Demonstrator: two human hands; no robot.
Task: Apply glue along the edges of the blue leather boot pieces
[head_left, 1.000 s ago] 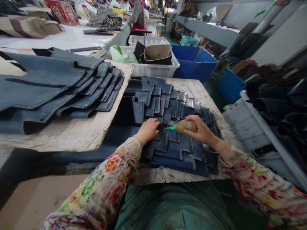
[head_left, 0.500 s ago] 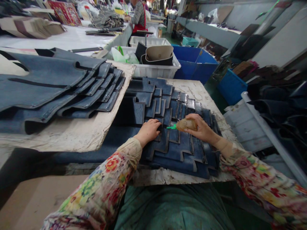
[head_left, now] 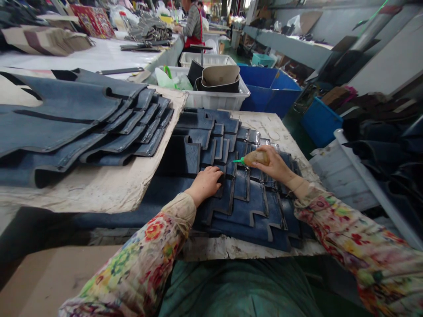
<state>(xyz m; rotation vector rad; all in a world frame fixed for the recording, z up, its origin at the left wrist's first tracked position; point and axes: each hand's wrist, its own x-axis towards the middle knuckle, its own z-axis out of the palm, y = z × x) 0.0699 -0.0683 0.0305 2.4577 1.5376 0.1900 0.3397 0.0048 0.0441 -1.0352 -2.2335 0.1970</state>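
The back part of the brown bottle (head_left: 254, 159) is hidden inside the right hand (head_left: 276, 165), whose fingers are closed around it. Its green nozzle (head_left: 238, 161) points to the left, over the overlapping blue pieces (head_left: 241, 209); I cannot tell whether the tip touches them or stays a little above. The left hand (head_left: 205, 184) lies palm down on these same pieces, the fingers lightly bent and near together. Its palm side is not visible, so I cannot tell if it pinches some edge or only rests there.

The pieces spread on the worn, whitish tabletop (head_left: 228, 249), and on their left side they pass under a raised pale board (head_left: 109, 193), where they are partly covered. The stack of blue sheets (head_left: 69, 103) on this board is cut off by the left edge of the view. Both flowered sleeves (head_left: 132, 259) also run out of the view. In the far part, a person with a red apron (head_left: 194, 38) is small, and the hands there are hard to make out.

Compared with half a second ago, the right hand and the bottle have moved farther from the wearer's body, so that the nozzle is now over a farther part of the pieces. The left hand has kept almost the same place on them.
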